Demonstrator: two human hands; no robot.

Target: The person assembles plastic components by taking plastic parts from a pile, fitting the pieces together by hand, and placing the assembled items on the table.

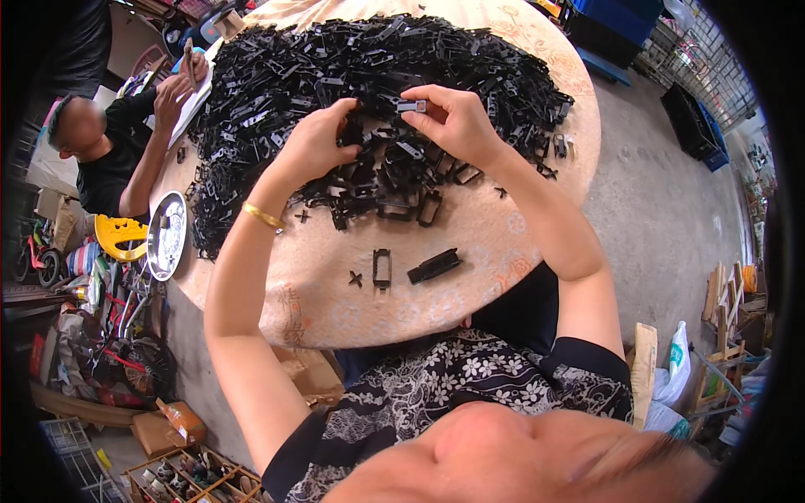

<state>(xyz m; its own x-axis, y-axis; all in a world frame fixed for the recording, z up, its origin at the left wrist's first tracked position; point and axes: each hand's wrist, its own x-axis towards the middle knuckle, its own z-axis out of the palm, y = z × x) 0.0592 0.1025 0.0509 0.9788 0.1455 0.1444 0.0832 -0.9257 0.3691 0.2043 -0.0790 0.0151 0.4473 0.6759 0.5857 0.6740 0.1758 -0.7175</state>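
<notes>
A big heap of small black plastic parts (369, 67) covers the far half of a round table (495, 243). Over its near edge, my right hand (457, 121) pinches a small rectangular plastic part (411, 106) between thumb and fingers; its upper face shines grey. To the left, my left hand (314, 142) reaches down at the heap with thumb and forefinger apart. Nothing shows as gripped there, though its other fingers are partly hidden. Nearer to me lie a black rectangular frame (381, 268), a small black cross-shaped piece (355, 278) and a longer black part (434, 266).
Across the table at the left sits another person (109, 159), hands raised over the heap's edge. A round metal tray (168, 235) stands at the left rim by a yellow stool (120, 238). Dark crates (694, 126) stand on the floor at the right.
</notes>
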